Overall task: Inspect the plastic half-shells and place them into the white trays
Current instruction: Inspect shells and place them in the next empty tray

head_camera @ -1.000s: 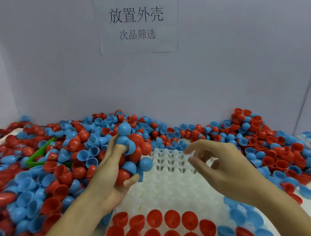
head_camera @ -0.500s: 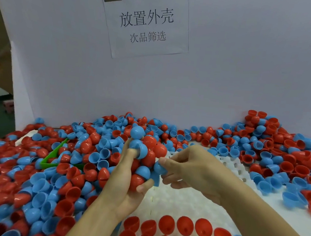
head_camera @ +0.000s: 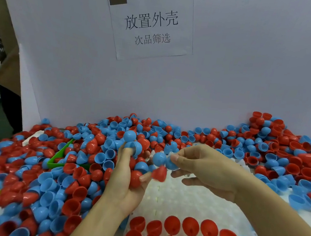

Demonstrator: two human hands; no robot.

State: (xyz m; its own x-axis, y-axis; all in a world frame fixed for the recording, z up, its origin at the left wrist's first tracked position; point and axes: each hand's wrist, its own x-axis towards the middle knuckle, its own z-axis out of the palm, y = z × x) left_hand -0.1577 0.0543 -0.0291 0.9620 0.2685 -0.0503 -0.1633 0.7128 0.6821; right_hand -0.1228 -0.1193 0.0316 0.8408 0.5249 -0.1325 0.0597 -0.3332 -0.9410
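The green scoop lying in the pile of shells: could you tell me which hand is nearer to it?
Left. The left hand, holding a handful of shells, is just right of the green scoop. The right hand pinches a blue shell farther right, over the white tray.

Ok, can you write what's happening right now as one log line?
left hand: holds bunch of red and blue plastic half-shells | right hand: pinches blue plastic half-shell | white tray: red half-shells in near rows

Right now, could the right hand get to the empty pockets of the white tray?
Probably yes: the right hand, pinching a blue half-shell, hovers over the white tray, whose bare pockets lie uncovered below.
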